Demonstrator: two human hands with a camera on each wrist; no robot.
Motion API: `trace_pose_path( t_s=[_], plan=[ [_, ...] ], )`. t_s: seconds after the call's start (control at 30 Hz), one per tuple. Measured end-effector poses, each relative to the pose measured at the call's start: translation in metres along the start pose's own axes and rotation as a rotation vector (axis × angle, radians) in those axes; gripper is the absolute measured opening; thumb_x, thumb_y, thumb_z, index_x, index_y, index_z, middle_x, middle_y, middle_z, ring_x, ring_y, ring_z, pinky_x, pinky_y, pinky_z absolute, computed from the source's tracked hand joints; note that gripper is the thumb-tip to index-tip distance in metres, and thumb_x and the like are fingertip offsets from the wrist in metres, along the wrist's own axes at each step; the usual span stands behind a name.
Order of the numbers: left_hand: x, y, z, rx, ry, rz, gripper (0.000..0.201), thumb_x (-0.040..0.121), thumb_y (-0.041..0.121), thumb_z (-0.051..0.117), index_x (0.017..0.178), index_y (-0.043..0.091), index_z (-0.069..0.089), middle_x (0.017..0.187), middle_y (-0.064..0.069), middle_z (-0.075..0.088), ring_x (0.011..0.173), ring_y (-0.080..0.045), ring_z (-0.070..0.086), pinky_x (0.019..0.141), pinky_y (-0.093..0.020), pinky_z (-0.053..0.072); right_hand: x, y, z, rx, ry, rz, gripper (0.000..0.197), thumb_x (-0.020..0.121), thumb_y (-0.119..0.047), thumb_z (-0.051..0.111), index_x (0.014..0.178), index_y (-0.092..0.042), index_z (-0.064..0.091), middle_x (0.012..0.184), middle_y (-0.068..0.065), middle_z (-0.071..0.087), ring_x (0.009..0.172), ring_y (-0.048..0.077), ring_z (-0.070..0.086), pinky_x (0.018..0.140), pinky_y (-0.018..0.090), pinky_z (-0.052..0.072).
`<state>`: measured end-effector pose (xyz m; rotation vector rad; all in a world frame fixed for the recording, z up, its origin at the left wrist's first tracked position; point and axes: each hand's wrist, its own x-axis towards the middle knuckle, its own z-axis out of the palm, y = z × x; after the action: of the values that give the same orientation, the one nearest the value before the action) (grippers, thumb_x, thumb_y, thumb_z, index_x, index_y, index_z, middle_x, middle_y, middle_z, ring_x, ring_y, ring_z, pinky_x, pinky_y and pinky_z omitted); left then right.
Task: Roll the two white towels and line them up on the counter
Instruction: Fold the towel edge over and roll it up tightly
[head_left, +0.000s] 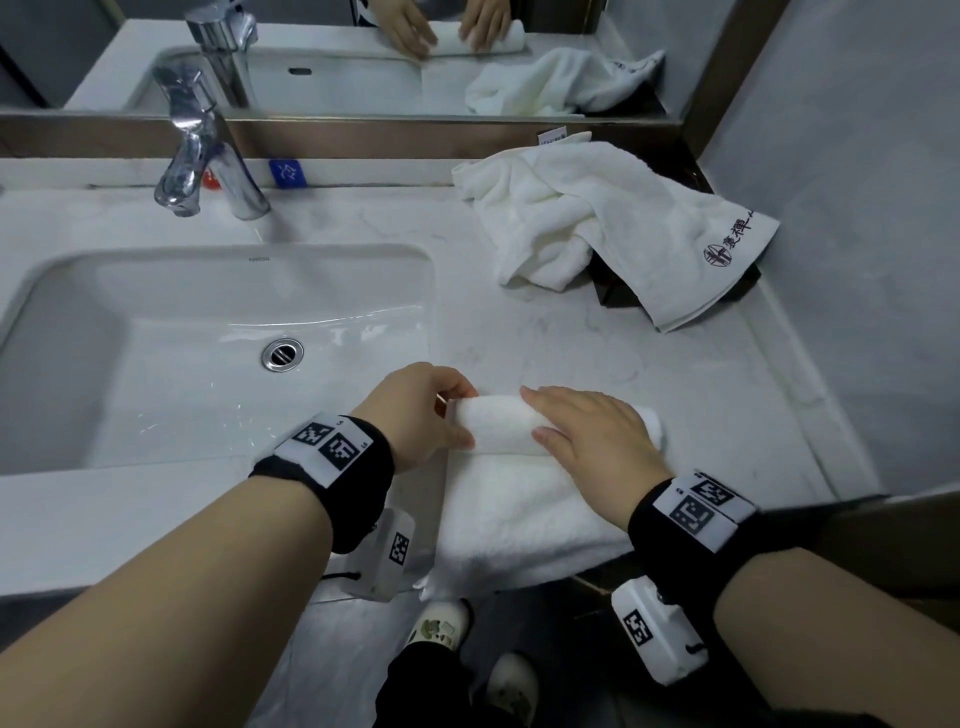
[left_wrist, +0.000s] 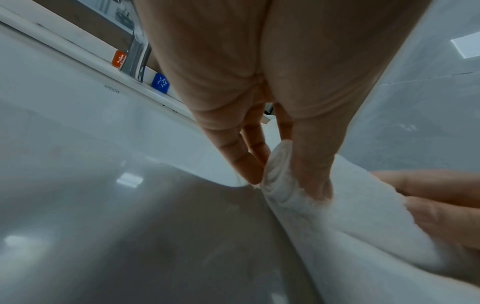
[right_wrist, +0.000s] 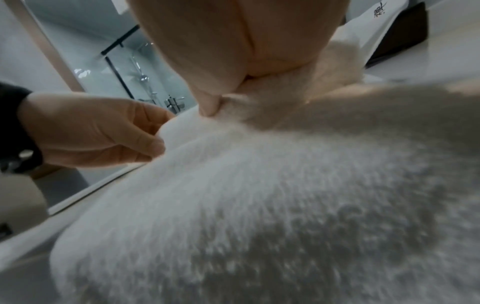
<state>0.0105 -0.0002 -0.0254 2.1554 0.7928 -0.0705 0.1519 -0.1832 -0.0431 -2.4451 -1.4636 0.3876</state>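
Observation:
A white towel lies at the counter's near edge, its far part wound into a roll (head_left: 498, 423) and its flat part (head_left: 519, 519) reaching over the edge toward me. My left hand (head_left: 457, 415) pinches the roll's left end (left_wrist: 275, 176) between thumb and fingers. My right hand (head_left: 532, 413) wraps over the roll's middle, thumb (right_wrist: 207, 102) pressed into the cloth. The second white towel (head_left: 597, 223), with a dark printed logo, lies crumpled at the back right, apart from both hands.
The crumpled towel drapes over a dark box (head_left: 618, 291). A white sink (head_left: 130, 291) with a chrome faucet (head_left: 202, 156) fills the left side. A mirror (head_left: 337, 67) runs along the back. Bare marble counter (head_left: 545, 338) lies between the two towels; a grey wall (head_left: 857, 260) bounds the right.

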Motion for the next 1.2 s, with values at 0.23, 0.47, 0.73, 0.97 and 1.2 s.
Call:
trace_pose_path(
  t_s=[0.23, 0.47, 0.73, 0.97, 1.2],
  plan=[
    [-0.013, 0.001, 0.009, -0.025, 0.027, -0.005, 0.033, 0.074, 0.017, 0.078, 0.100, 0.036, 0.068, 0.087, 0.010, 0.066, 0.080, -0.013, 0.063, 0.071, -0.025, 0.049, 0.016, -0.004, -0.021, -0.059, -0.196, 0.115, 0.052, 0.088, -0.054, 0.054, 0.136, -0.037, 0.044, 0.132, -0.005, 0.051, 0.123, 0.020, 0.041, 0.102, 0.037, 0.027],
    [-0.020, 0.000, 0.014, -0.042, -0.025, -0.075, 0.045, 0.074, 0.005, 0.070, 0.117, 0.016, 0.063, 0.106, 0.000, 0.068, 0.098, -0.018, 0.063, 0.082, -0.028, 0.050, 0.011, -0.009, -0.022, -0.057, -0.174, 0.093, 0.037, 0.087, -0.050, 0.057, 0.120, -0.035, 0.049, 0.116, -0.007, 0.053, 0.110, 0.019, 0.048, 0.096, 0.039, 0.032],
    [-0.029, 0.000, 0.028, -0.423, -0.050, -0.112, 0.039, 0.076, -0.003, 0.068, 0.101, 0.022, 0.053, 0.091, -0.012, 0.070, 0.077, -0.026, 0.064, 0.076, -0.038, 0.056, 0.001, 0.004, -0.024, 0.063, -0.131, 0.041, 0.027, 0.086, -0.051, 0.057, 0.108, -0.041, 0.045, 0.101, -0.018, 0.056, 0.098, 0.011, 0.048, 0.092, 0.034, 0.030],
    [-0.034, -0.005, 0.040, -0.544, 0.036, -0.190, 0.022, 0.075, 0.016, 0.083, 0.070, 0.018, 0.062, 0.062, 0.001, 0.070, 0.060, -0.015, 0.069, 0.059, -0.031, 0.057, -0.001, 0.014, -0.028, 0.154, -0.135, 0.171, 0.032, 0.082, -0.055, 0.059, 0.110, -0.045, 0.048, 0.104, -0.011, 0.057, 0.099, 0.021, 0.040, 0.089, 0.036, 0.035],
    [-0.043, -0.001, 0.042, -0.615, -0.081, -0.228, 0.041, 0.070, 0.041, 0.075, 0.072, 0.001, 0.065, 0.071, -0.013, 0.063, 0.067, -0.024, 0.056, 0.070, -0.039, 0.047, -0.007, 0.017, -0.026, 0.268, -0.088, 0.206, 0.033, 0.079, -0.053, 0.063, 0.109, -0.046, 0.050, 0.101, -0.013, 0.057, 0.103, 0.021, 0.039, 0.091, 0.039, 0.038]
  ],
)
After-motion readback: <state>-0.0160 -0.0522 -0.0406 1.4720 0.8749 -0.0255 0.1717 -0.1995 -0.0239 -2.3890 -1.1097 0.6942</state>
